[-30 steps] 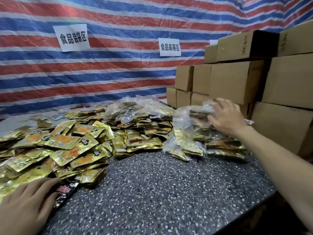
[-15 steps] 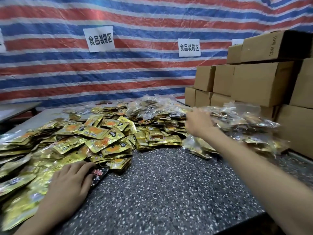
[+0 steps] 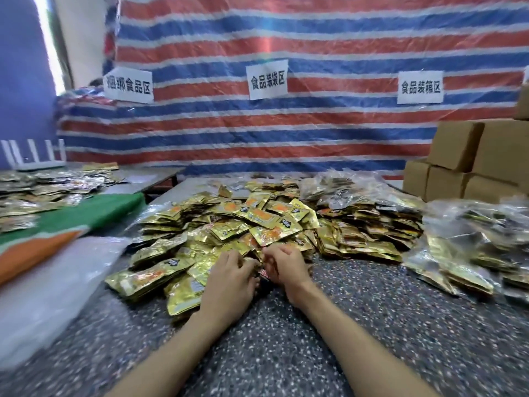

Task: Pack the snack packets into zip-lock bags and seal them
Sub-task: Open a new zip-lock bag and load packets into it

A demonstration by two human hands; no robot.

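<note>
On snack packets (image 3: 257,222), near edge; hands (image 3: 232,279) (image 3: 284,267)

Zip-lock bags (image 3: 463,233) cut off at right

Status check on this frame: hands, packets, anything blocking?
Left hand and right hand both curled on snack packets at the pile's near edge. Filled zip-lock bags heaped at right. Nothing blocking.

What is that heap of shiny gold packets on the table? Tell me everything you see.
The heap of gold snack packets is a loose sprawl of small flat foil-looking pouches, crinkled, many with orange pictures and dark labels. They overlap at all angles on the speckled table. The left hand and right hand grip packets at its near edge.
</note>
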